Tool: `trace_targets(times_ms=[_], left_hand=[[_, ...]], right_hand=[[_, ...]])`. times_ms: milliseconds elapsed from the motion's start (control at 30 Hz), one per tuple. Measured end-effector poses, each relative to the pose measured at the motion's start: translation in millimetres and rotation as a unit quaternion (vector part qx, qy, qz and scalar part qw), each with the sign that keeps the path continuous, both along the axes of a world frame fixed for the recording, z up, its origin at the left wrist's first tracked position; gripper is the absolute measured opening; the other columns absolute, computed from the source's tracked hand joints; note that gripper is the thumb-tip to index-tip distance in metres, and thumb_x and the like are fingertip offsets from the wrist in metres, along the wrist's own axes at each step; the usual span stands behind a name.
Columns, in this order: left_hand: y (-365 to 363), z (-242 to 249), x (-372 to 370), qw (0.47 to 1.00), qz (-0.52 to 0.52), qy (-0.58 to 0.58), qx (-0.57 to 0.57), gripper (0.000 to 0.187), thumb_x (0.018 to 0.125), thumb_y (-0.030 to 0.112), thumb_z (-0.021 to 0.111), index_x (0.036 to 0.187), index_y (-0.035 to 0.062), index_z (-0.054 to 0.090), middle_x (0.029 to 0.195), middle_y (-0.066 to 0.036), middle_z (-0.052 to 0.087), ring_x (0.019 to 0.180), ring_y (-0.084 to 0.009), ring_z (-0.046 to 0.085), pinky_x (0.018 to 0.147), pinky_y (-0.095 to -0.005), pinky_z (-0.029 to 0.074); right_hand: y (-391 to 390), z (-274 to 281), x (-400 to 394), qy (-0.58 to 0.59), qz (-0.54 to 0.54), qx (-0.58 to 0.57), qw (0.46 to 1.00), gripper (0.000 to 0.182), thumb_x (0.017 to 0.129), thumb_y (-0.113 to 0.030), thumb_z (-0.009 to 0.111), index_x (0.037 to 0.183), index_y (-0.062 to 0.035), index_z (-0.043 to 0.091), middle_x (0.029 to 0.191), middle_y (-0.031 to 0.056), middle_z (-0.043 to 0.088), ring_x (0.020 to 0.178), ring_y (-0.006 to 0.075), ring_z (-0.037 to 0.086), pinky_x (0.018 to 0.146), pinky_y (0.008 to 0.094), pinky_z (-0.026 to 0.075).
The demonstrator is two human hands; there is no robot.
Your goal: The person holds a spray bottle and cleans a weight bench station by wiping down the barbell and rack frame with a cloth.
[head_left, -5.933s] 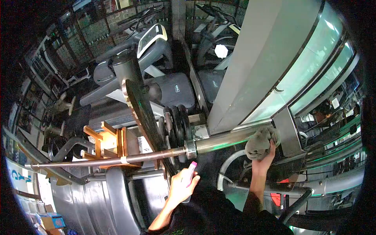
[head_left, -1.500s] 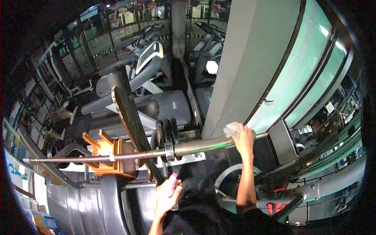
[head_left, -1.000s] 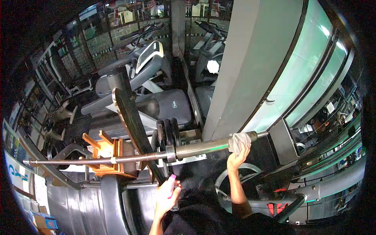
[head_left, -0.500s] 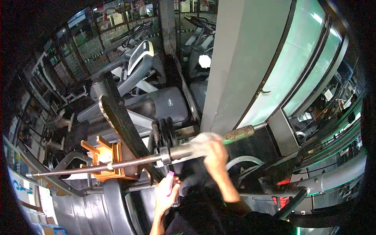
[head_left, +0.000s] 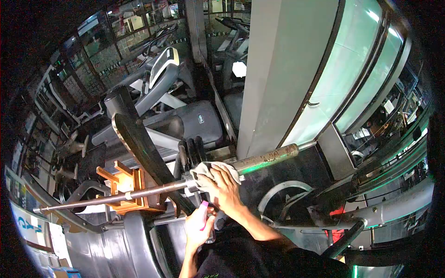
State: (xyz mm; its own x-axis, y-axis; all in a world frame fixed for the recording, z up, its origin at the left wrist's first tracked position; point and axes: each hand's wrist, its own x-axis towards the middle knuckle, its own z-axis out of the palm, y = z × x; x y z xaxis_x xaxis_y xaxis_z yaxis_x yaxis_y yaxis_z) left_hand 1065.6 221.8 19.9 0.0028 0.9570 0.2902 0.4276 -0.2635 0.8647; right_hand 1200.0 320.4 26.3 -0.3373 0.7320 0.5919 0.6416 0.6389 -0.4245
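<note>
A long barbell [head_left: 157, 190] lies slantwise in front of me, its thin shaft to the left and its thick, worn sleeve [head_left: 271, 157] to the right. My right hand [head_left: 223, 189] is closed over a whitish cloth [head_left: 203, 170], pressing it round the sleeve near the collar. Below the bar, my left hand [head_left: 196, 230] grips a spray bottle [head_left: 204, 212] with a pink top. Much of the bottle is hidden by the fingers.
A dark upright post [head_left: 139, 139] stands behind the bar, close to a wooden stool-like piece [head_left: 139, 185]. A treadmill [head_left: 194, 123] is farther back. A grey pillar [head_left: 273, 78] and glass door [head_left: 333, 78] are at right; a thick metal frame tube [head_left: 389, 213] is lower right.
My right hand and the cloth have slid left along the sleeve, from its middle to near the collar. My left hand stays nearly in place with the spray bottle.
</note>
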Motion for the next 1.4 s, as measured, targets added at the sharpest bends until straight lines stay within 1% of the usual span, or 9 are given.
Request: trace_targets(times_ms=[233,400,567,633,733,900,1067,1233,1400], left_hand=[[0,0,7,0.999,-0.023,-0.012,-0.025,0.028,0.08,0.009,0.063,0.106,0.0009,0.058,0.086,-0.01,0.067,0.073,-0.02,0.066,0.069,-0.0297,0.051],[-4,5,5,1.0,-0.01,0.006,0.006,0.027,0.08,0.005,0.061,0.107,-0.0005,0.056,0.083,-0.01,0.067,0.069,-0.0176,0.065,0.064,-0.0297,0.052],[-12,8,-3,0.999,0.004,-0.013,-0.04,0.029,0.082,0.004,0.06,0.109,-0.0004,0.055,0.082,-0.01,0.067,0.068,-0.0173,0.065,0.062,-0.0287,0.052],[-12,2,-4,0.999,0.007,-0.005,-0.035,0.029,0.082,0.004,0.06,0.11,-0.0001,0.054,0.082,-0.01,0.067,0.067,-0.0173,0.065,0.061,-0.0285,0.052],[-11,-2,-2,0.999,0.035,-0.025,0.02,0.026,0.082,0.006,0.061,0.107,0.0003,0.056,0.082,-0.01,0.067,0.069,-0.0185,0.065,0.063,-0.0298,0.052],[-7,-5,4,1.0,0.01,-0.001,0.012,0.024,0.081,0.008,0.062,0.104,0.0011,0.059,0.082,-0.01,0.067,0.072,-0.0198,0.066,0.068,-0.0315,0.052],[-4,10,14,0.999,0.002,-0.035,-0.012,0.024,0.08,0.008,0.063,0.103,0.0021,0.06,0.083,-0.009,0.066,0.06,-0.0166,0.064,0.06,-0.0296,0.052],[-6,4,1,0.999,0.002,0.034,0.026,0.025,0.08,0.007,0.063,0.104,0.0022,0.059,0.083,-0.008,0.066,0.061,-0.0165,0.064,0.061,-0.0293,0.051],[-14,-4,-2,0.999,0.026,-0.002,-0.037,0.024,0.081,0.005,0.061,0.105,0.0,0.058,0.085,-0.009,0.066,0.079,-0.0184,0.066,0.073,-0.0299,0.051]], right_hand=[[4,-2,11,-0.035,0.023,0.016,0.999,0.058,0.069,-0.008,0.061,0.126,-0.0155,0.053,0.122,0.0162,0.051,0.121,0.0338,0.044,0.108,0.0473,0.03],[9,-5,27,-0.048,0.0,0.026,0.999,0.048,0.071,-0.005,0.059,0.117,-0.0162,0.059,0.114,0.0133,0.056,0.116,0.0299,0.05,0.104,0.0445,0.036],[32,16,102,-0.065,-0.153,0.0,0.986,0.047,0.069,0.002,0.06,0.113,-0.0148,0.059,0.105,0.0107,0.058,0.105,0.0307,0.054,0.085,0.0426,0.049],[41,19,134,-0.048,-0.297,-0.077,0.951,0.044,0.074,0.001,0.059,0.115,-0.0152,0.056,0.105,0.01,0.058,0.104,0.0328,0.054,0.089,0.0443,0.047],[46,28,148,-0.039,-0.325,-0.074,0.942,0.043,0.077,-0.002,0.059,0.118,-0.0138,0.054,0.103,0.012,0.058,0.102,0.0363,0.054,0.099,0.0477,0.04],[34,28,75,-0.078,-0.169,-0.11,0.976,0.048,0.073,0.002,0.056,0.118,-0.0141,0.057,0.102,0.0111,0.061,0.101,0.0293,0.057,0.091,0.0431,0.045],[10,18,7,-0.035,0.032,0.009,0.999,0.051,0.067,-0.003,0.062,0.116,-0.0182,0.06,0.099,0.007,0.059,0.097,0.0296,0.055,0.089,0.0464,0.044],[27,5,60,-0.038,-0.138,-0.052,0.988,0.055,0.068,0.004,0.06,0.116,-0.0226,0.061,0.102,0.0043,0.062,0.099,0.0245,0.057,0.089,0.0374,0.049],[59,20,148,-0.041,-0.312,-0.073,0.946,0.044,0.075,-0.003,0.061,0.115,-0.0191,0.058,0.099,0.0116,0.058,0.097,0.0329,0.056,0.083,0.0451,0.048]])
